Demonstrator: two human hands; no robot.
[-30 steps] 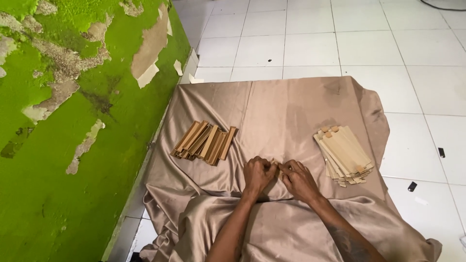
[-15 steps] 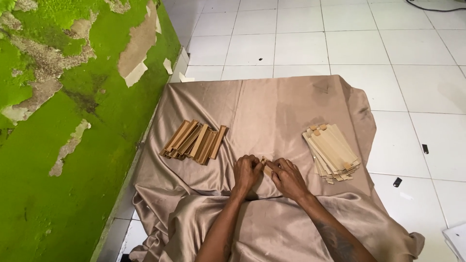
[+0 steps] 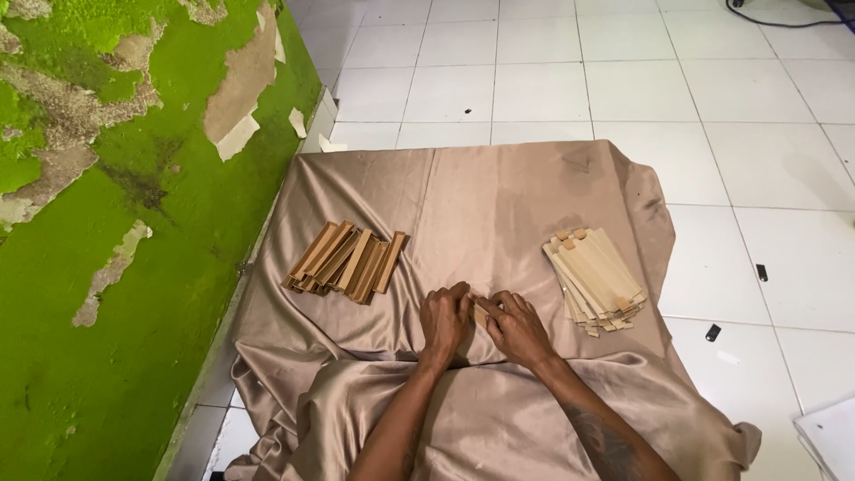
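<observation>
Left hand [image 3: 445, 319] and right hand [image 3: 518, 328]: both grips clenched on one small tan card piece [image 3: 481, 313], over beige satin cloth [image 3: 499, 196]. Folded brown pieces [image 3: 346, 260] left; flat pale stack [image 3: 595, 278] right.

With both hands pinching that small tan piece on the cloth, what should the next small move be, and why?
Probably finish the crease and set it with the folded brown pieces. The left hand and right hand press one small tan flat piece between them; flat pale blanks lie to the right, folded ones to the left.
</observation>
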